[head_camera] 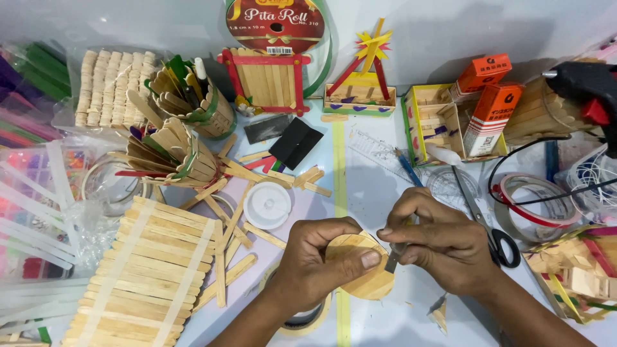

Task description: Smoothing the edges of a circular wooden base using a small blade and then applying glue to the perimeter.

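My left hand (321, 257) grips a round disc of glued wooden craft sticks (363, 279), thumb pressed across its face. My right hand (437, 241) holds a small grey cutter blade (393, 259) with its tip against the disc's right edge. Both hands hover low over the pale table, near its front middle. A small wood offcut (440, 315) lies on the table below my right wrist. Part of the disc is hidden under my left fingers.
A mat of taped sticks (148, 276) lies front left, with loose sticks (225, 257) and a white round lid (267, 204) beside it. Scissors (488, 222) and tape rolls (533, 202) sit right. A glue gun (588, 90), stick holders (193, 96) and boxes (488, 112) line the back.
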